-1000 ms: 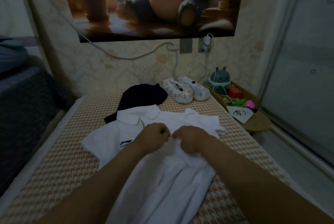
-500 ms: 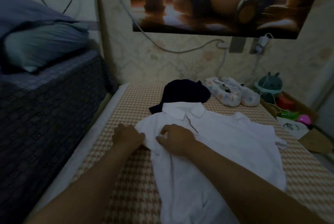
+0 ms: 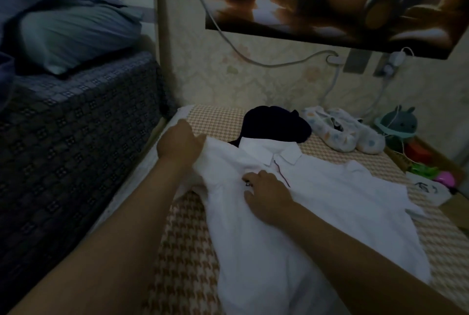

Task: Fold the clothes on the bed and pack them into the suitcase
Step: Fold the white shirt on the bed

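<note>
Head view: white collared cotton shirt lies front-up on tan houndstooth bed mat, left hand gripping its raised shoulder, right hand flat-fingered on the chest; sleeve fold apparently begun, inward carry due next.

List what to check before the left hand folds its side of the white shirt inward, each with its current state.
1. Left hand grips the white shirt at its shoulder: ok.
2. Right hand presses the chest flat: ok.
3. Collar clear of the dark garment: not ok, it overlaps it.
4. Slippers apart from the shirt: ok.
5. Suitcase within reach: cannot tell, not in view.
</note>
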Demonstrator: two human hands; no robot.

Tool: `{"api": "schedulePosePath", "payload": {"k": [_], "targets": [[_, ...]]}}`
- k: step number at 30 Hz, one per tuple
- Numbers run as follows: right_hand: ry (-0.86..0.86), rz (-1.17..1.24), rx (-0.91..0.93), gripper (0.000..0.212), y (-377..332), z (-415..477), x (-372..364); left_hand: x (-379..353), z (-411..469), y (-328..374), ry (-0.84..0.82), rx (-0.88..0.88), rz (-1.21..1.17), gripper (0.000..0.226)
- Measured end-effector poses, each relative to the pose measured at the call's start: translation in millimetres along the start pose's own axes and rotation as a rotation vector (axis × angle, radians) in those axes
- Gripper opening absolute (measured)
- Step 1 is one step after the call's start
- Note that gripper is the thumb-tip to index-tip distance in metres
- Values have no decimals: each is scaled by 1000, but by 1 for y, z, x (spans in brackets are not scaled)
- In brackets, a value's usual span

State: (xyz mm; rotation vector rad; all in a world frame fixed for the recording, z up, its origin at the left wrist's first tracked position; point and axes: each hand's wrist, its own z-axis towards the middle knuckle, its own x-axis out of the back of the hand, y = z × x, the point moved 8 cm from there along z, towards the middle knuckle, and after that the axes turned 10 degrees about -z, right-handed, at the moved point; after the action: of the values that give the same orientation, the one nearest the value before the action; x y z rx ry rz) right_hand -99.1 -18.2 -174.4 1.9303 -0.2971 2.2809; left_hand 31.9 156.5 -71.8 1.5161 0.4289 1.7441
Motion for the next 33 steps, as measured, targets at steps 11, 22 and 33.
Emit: {"api": "schedulePosePath", "payload": {"k": [11,22,33], "targets": [[22,-36,3,83,-16,2,-10,-9,11,-52,-211,120,-541,26],[185,76,222,48,-105,-17,21,-13,-32,-104,-537,261,-263,48],[-141,346,304,45,-105,-19,27,34,-30,-72,-155,-73,572,36]]}}
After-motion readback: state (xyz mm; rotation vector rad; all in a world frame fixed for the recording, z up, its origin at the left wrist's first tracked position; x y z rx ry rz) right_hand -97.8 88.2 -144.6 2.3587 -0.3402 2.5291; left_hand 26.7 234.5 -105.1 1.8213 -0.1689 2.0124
